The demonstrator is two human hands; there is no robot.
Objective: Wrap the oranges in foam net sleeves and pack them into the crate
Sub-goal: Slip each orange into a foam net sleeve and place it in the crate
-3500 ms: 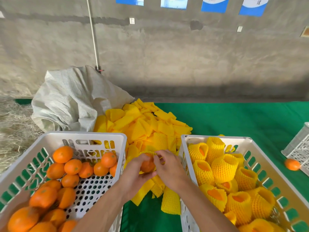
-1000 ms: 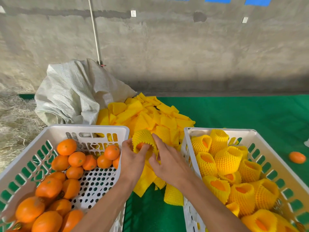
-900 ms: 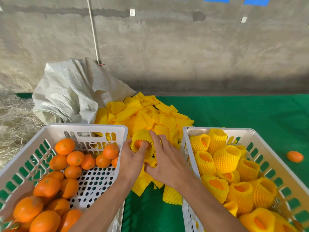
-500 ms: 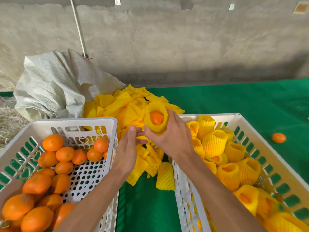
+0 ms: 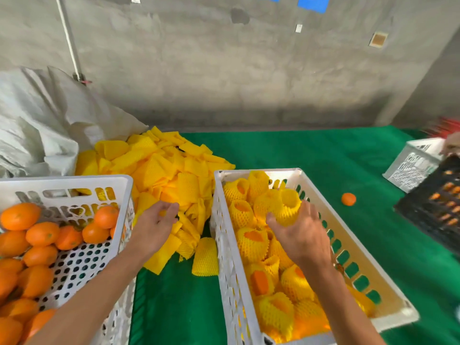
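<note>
My right hand [image 5: 303, 235] is inside the white right crate [image 5: 256, 171], its thumb and fingers curled round a wrapped orange [image 5: 286, 202] that sits among several other oranges in yellow foam net sleeves. My left hand [image 5: 154, 225] hovers with relaxed, empty fingers over the near edge of the pile of loose yellow sleeves [image 5: 161, 165] between the crates. Bare oranges [image 5: 42, 232] fill the white left crate [image 5: 74, 180].
One sleeve [image 5: 205, 257] lies apart on the green cloth [image 5: 298, 150] between the crates. A loose orange [image 5: 348, 199] rests right of the right crate. A black crate [image 5: 433, 210] and a small white crate [image 5: 413, 165] stand far right; a white sack [image 5: 37, 120] is back left.
My right hand carried the sleeved orange from above the pile to the right and down into the right crate. My left hand let go and stayed by the sleeves.
</note>
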